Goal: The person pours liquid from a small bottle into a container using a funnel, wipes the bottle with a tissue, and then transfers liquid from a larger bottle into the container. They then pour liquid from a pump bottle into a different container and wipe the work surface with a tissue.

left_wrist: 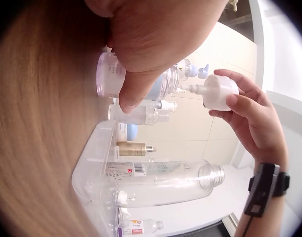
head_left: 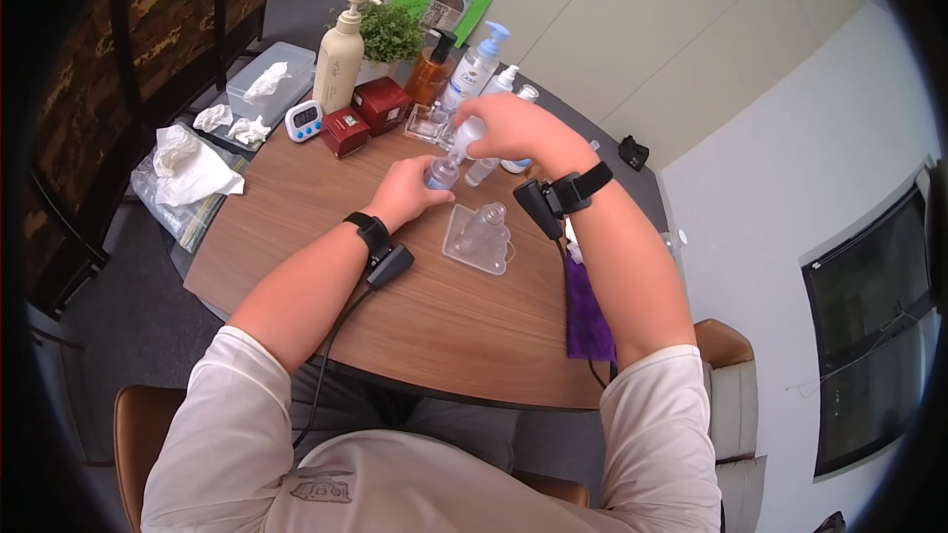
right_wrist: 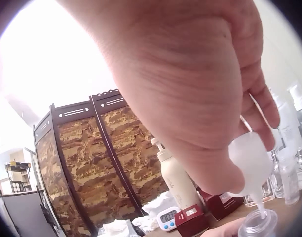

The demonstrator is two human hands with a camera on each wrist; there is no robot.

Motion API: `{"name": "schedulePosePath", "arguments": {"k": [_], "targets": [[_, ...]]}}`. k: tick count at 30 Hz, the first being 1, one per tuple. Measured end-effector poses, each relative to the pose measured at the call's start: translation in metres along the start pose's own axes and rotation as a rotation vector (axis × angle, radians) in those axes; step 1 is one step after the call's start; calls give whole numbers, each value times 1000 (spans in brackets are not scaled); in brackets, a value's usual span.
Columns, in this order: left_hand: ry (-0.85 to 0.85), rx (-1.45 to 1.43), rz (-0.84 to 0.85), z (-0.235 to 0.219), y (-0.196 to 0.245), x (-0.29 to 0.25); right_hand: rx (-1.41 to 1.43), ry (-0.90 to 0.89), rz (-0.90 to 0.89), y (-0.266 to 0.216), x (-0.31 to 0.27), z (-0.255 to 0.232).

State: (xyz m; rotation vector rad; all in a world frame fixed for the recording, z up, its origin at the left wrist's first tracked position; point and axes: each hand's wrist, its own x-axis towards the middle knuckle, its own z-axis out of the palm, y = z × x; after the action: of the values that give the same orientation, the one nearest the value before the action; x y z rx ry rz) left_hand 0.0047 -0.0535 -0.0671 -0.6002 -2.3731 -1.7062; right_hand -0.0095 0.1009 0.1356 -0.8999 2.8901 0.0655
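Observation:
My left hand (head_left: 400,194) grips a small clear bottle (head_left: 441,174) standing on the wooden table, its mouth uncapped. In the left wrist view the thumb lies across that bottle (left_wrist: 109,76). My right hand (head_left: 513,128) pinches a white pump cap (left_wrist: 220,93) between thumb and fingers. The cap's narrow stem points at the bottle mouth; in the right wrist view its tip is right over the opening (right_wrist: 258,224), and whether they touch I cannot tell. A large clear bottle (head_left: 481,229) lies in a clear tray (head_left: 462,249) nearer me.
Behind the hands stand a beige pump bottle (head_left: 339,64), red boxes (head_left: 381,104), a timer (head_left: 304,121), an amber bottle (head_left: 430,74), a Dove bottle (head_left: 469,74) and a plant (head_left: 392,32). Tissues (head_left: 197,166) lie at left, a purple cloth (head_left: 588,311) at right. Cables hang from both wrists.

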Motion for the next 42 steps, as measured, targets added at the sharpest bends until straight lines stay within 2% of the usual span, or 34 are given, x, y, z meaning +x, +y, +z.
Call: {"name": "schedulePosePath", "arguments": {"k": [1,5,7,8,10,11,13,14,16,17,19,20,22,25,29,31,34,37,42], "targets": [[2,-2,3,0,0,0,-34,-70,38,-2,0,-4],[-16,22,-14,0,0,1,110,-63,-10,-1,5,0],[-5,-26,-4,1,-3,1,27,98,-37,2,10,8],[-3,-24,-5,1,-4,1,27,98,-40,6,11,9],[-2,-5,3,1,-5,1,6,-119,42,-8,3,-1],[-2,-6,2,2,-5,1,6,-120,42,-4,5,2],[-11,1,9,1,-4,1,66,76,-39,1,11,9],[-11,2,8,0,-3,1,66,76,-40,6,11,11],[-9,-2,7,0,-4,1,43,-99,45,-1,4,5],[-8,-2,7,0,-4,1,44,-99,45,0,5,6],[-13,12,3,0,-2,1,90,74,-50,3,7,9],[-14,12,3,0,-2,0,91,75,-50,6,6,9],[-8,9,12,0,-2,1,36,-106,46,-2,0,-1],[-9,-2,17,0,-2,1,46,-23,42,1,5,3],[-17,18,-7,-1,-2,1,117,-100,44,-1,-1,-1],[2,-4,17,1,-3,1,35,17,64,2,1,3],[-10,10,8,0,-3,1,94,-59,3,4,-5,2],[-6,0,8,0,0,0,55,27,62,7,-2,3],[-1,9,14,-1,2,-1,96,-21,49,5,-8,4]]}}
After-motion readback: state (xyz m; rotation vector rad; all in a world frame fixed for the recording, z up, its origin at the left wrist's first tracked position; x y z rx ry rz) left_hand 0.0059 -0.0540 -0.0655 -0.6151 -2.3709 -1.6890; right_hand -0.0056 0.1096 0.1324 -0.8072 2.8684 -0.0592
